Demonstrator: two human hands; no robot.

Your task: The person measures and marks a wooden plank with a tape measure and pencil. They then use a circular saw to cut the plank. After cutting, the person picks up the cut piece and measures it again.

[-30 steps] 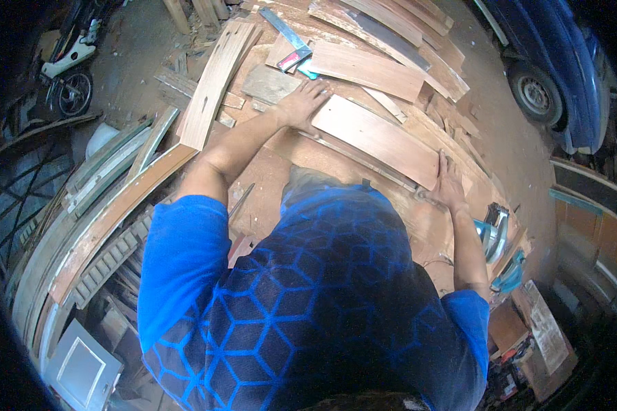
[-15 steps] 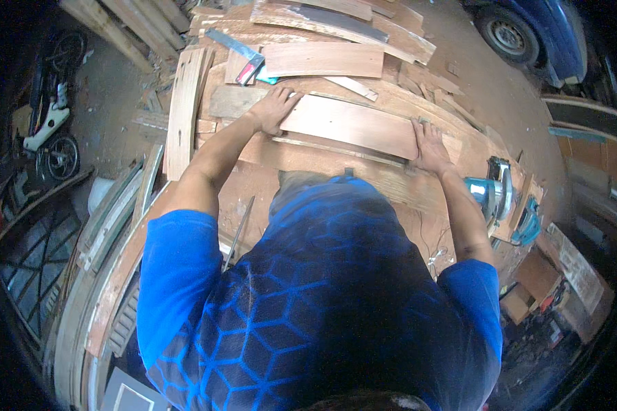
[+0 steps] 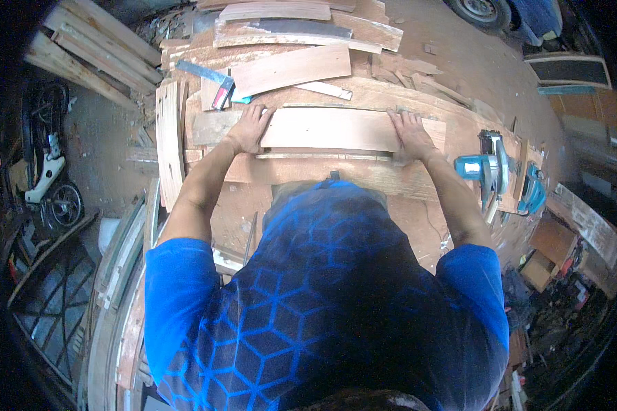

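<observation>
A pale, smooth wooden board (image 3: pixel 331 130) lies crosswise in front of me on the workbench, over rougher planks. My left hand (image 3: pixel 251 129) grips its left end, with the fingers over the edge and pointing away from me. At the opposite end my right hand (image 3: pixel 413 136) holds the board in the same way; the undersides of both grips are hidden. Just beyond my left hand rests a try square (image 3: pixel 212 81) with a steel blade and a dark and red handle. Another pale board (image 3: pixel 291 70) lies behind the held one, slightly slanted.
A teal circular saw (image 3: pixel 483 166) stands on the bench to the right, with a second teal power tool (image 3: pixel 532 190) beside it. Upright planks (image 3: pixel 171 140) edge the left side. More boards (image 3: pixel 288 31) are stacked at the far end. A blue vehicle (image 3: pixel 521 17) stands far right.
The held board has turned from sloping down to the right to nearly level across the view. Both hands stay on its ends. The whole view has also shifted.
</observation>
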